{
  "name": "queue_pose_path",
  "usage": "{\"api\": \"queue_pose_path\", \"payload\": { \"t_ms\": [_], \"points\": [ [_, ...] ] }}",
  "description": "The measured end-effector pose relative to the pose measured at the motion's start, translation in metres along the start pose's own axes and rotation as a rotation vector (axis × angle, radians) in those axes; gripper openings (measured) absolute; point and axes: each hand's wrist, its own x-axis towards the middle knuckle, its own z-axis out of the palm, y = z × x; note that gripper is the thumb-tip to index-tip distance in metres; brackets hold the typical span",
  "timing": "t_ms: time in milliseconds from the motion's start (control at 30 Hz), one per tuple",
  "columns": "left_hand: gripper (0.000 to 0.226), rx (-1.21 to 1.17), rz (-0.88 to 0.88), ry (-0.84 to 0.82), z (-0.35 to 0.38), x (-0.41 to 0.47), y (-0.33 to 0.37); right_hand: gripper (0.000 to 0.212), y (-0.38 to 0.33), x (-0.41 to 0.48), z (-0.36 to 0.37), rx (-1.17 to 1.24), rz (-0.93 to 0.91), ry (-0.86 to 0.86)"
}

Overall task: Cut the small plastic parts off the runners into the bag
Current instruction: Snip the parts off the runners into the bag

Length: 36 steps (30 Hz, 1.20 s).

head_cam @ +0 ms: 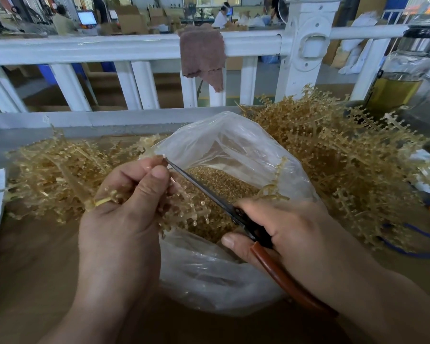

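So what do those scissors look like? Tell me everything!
The long dark-bladed metal scissors show a reddish-brown, rubbery-looking handle. The right hand grips them, fingers curled round. The narrow blades look nearly together and slant up-left over the open mouth of the clear plastic bag, the tip reaching the left hand, which holds a tan plastic runner.

A white railing (134, 45) with a thick post (308, 45) fences off the brown worktable (35, 269), and a brown cloth (201, 55) hangs over its top rail. Beyond it, cardboard boxes (132, 21) are stacked, a monitor (87, 18) glows, and a worker (221, 17) sits in the bright hall.
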Motion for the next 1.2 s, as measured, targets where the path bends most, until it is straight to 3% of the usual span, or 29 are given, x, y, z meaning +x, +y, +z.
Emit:
{"api": "queue_pose_path", "payload": {
  "t_ms": [67,267,333,400,600,767,933,1067,1200],
  "points": [
    [0.013,-0.040,-0.001,-0.006,0.002,-0.001,0.001,0.051,0.000,-0.001,0.001,0.008,0.002,-0.001],
    [0.016,0.241,0.103,0.012,0.005,-0.006,0.003,0.049,0.004,0.000,0.002,0.053,0.015,-0.029],
    [0.017,0.236,0.080,-0.001,0.002,-0.005,0.004,0.046,0.005,0.000,0.002,0.057,0.015,-0.039],
    [0.013,0.261,0.084,-0.108,0.004,-0.005,0.005,0.046,0.007,0.000,0.001,0.063,0.013,-0.044],
    [0.014,0.047,0.000,-0.027,0.008,-0.009,0.005,0.046,0.005,0.000,0.000,0.062,0.006,-0.039],
    [0.018,0.187,0.084,-0.233,0.004,-0.003,0.004,0.046,0.006,0.000,0.000,0.045,0.019,-0.024],
    [0.015,0.281,0.173,-0.253,0.003,-0.003,0.004,0.053,0.010,0.000,-0.002,0.065,0.046,-0.027],
    [0.013,0.051,0.044,-0.056,0.008,-0.008,0.006,0.057,0.010,0.000,-0.001,0.101,0.046,-0.040],
    [0.013,-0.066,-0.012,-0.042,0.012,-0.009,0.008,0.053,0.010,0.000,0.000,0.088,0.035,-0.055]
  ]
}}
